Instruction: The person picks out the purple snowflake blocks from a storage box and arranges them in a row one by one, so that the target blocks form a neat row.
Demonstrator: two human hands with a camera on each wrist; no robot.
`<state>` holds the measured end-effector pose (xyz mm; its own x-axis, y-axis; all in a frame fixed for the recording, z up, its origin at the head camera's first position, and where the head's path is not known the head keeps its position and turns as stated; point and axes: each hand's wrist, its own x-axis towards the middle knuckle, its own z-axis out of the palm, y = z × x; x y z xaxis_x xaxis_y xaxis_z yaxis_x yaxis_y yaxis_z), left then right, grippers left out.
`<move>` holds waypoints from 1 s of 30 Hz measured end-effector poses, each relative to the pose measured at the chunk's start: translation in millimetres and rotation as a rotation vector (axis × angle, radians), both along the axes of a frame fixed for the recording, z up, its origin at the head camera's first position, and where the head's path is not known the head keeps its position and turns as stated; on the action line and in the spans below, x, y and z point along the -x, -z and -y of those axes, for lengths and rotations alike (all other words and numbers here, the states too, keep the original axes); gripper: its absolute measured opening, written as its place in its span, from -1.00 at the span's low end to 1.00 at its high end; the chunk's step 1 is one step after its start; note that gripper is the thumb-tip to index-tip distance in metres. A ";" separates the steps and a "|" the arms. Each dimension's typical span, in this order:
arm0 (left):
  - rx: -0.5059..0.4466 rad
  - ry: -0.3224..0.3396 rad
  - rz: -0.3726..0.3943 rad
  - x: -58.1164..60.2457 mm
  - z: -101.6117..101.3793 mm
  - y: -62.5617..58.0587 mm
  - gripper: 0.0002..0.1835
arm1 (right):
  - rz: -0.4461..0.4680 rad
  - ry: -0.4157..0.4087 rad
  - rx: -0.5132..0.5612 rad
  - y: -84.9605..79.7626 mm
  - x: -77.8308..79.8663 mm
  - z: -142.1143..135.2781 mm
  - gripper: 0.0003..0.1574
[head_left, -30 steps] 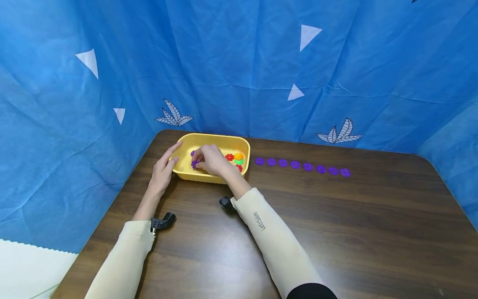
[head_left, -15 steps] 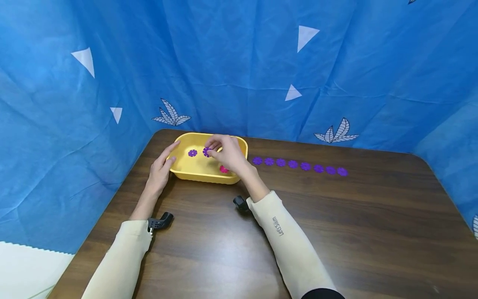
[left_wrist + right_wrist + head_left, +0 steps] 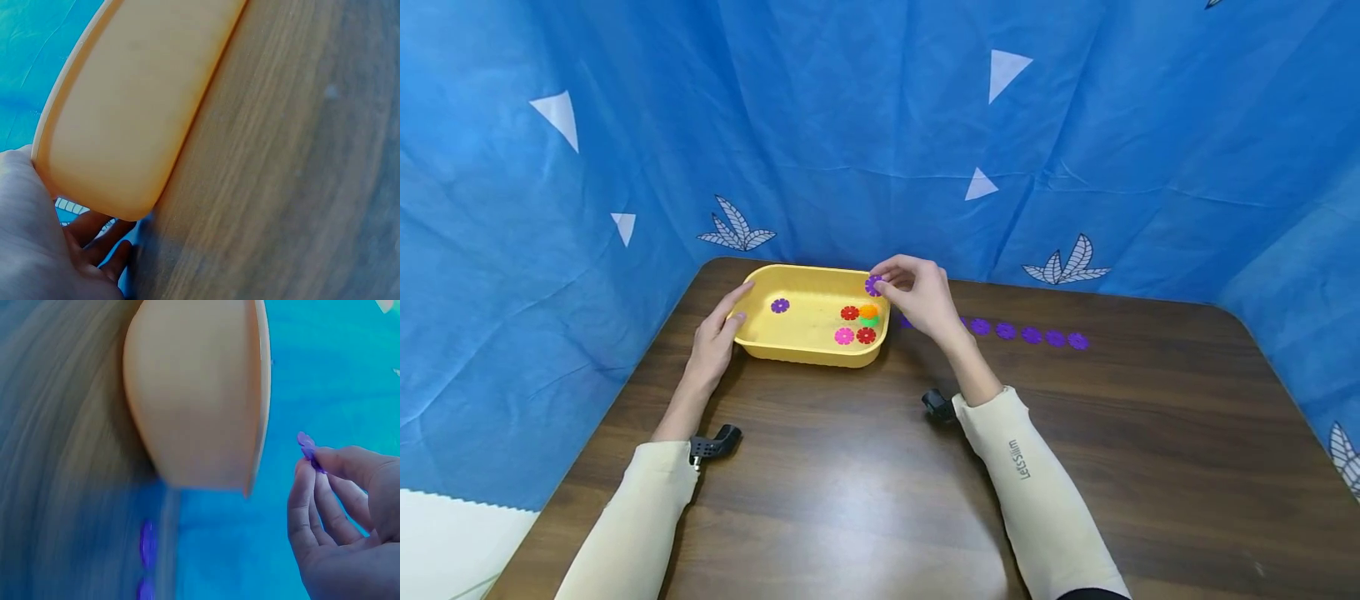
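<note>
A purple flower-shaped plastic disc (image 3: 874,286) is pinched between the thumb and fingers of my right hand (image 3: 921,300), raised over the right end of a yellow tub (image 3: 805,358). The right wrist view shows this disc (image 3: 307,450) edge-on at the fingertips. My left hand (image 3: 711,342) holds the tub's left end at the rim, with some fingers (image 3: 100,240) against the outside of the end wall. Inside the tub, another purple disc (image 3: 780,306) lies at the left. Red discs (image 3: 866,335), a pink disc (image 3: 844,336), an orange piece (image 3: 868,312) and a green piece (image 3: 870,322) lie at the right.
A row of several purple discs (image 3: 1006,331) runs rightward from the tub along the brown wooden table (image 3: 850,467); my right hand hides part of it. A blue patterned cloth (image 3: 850,125) hangs behind the table.
My right hand has lifted the purple disc from inside the tub and carried it right, to above the tub's right end. The left hand has stayed at the tub's left end.
</note>
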<state>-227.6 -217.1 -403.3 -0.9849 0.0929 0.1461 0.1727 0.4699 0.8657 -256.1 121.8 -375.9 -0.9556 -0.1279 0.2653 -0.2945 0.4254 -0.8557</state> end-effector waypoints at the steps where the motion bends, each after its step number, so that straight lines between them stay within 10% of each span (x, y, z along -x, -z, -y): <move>1: -0.001 0.002 0.002 0.0 0.7 0.4 -0.45 | 0.002 0.006 0.006 0.2 -1.3 -6.0 -0.88; 18: -0.022 0.015 0.023 0.0 7.6 3.0 -0.45 | -0.008 0.110 -0.020 10.4 -28.6 -115.8 -0.83; 30: 0.037 -0.019 0.019 23.9 32.3 37.4 -0.43 | 0.045 0.267 -0.101 19.8 -55.6 -200.2 -0.69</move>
<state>-251.4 -249.3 -440.8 -0.9891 0.0791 0.1243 0.1473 0.5047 0.8506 -200.6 322.0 -395.7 -0.9695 0.1060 0.2208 -0.1236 0.5664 -0.8148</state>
